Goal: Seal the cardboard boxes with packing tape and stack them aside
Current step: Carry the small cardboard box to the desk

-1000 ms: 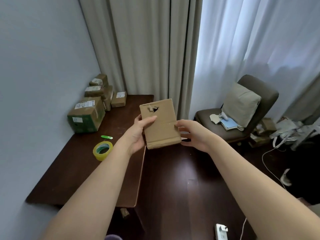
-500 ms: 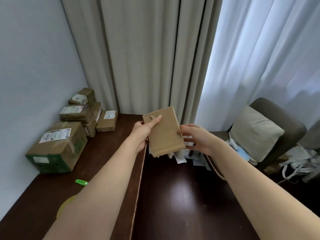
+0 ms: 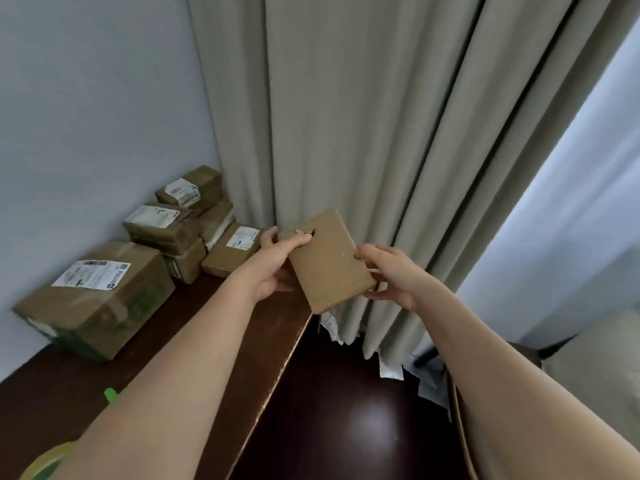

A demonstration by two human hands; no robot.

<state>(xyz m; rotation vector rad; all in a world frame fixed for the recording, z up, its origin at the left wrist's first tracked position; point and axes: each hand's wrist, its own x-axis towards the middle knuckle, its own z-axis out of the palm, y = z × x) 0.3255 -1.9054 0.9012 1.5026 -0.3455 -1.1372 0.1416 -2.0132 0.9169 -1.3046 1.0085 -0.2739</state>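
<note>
Holding a small flat brown cardboard box (image 3: 327, 261) tilted above the dark wooden table's (image 3: 214, 327) edge, left hand (image 3: 277, 261) and right hand (image 3: 391, 275) both gripping it.

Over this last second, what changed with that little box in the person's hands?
The small cardboard box was carried up and leftward, toward the stacked parcels at the back of the desk, and the head turned that way too. The left hand and right hand kept gripping its opposite edges; nothing was let go. The parcels, tape roll and green cutter stayed where they lay.
</note>
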